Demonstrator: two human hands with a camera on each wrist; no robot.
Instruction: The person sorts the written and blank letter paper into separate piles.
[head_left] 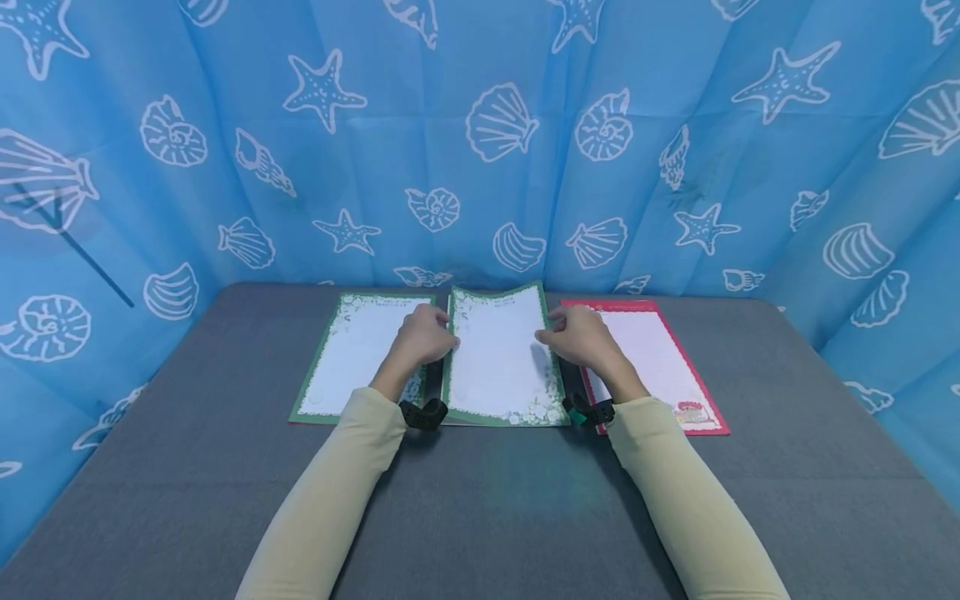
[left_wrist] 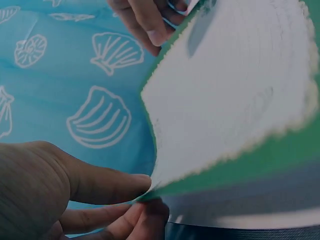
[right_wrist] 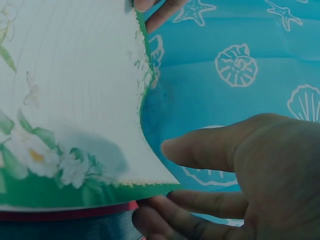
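A sheet of letter paper (head_left: 498, 358) with a green floral border is in the middle, its far edge raised and bowed. My left hand (head_left: 423, 335) pinches its left edge between thumb and fingers; the left wrist view shows the thumb (left_wrist: 112, 186) on top and fingertips underneath. At the opposite edge, my right hand (head_left: 581, 336) has its fingers (right_wrist: 165, 212) just under the corner, while the thumb (right_wrist: 200, 147) stands apart above the paper. Faint ruled lines and white flowers show on the sheet in the right wrist view.
Another green-bordered sheet (head_left: 352, 350) lies to the left, partly under my left forearm. A red-bordered sheet (head_left: 648, 350) lies to the right, partly covered by my right hand and wrist. Behind the grey table (head_left: 480, 517) hangs a blue curtain (head_left: 420, 150) with shells and starfish.
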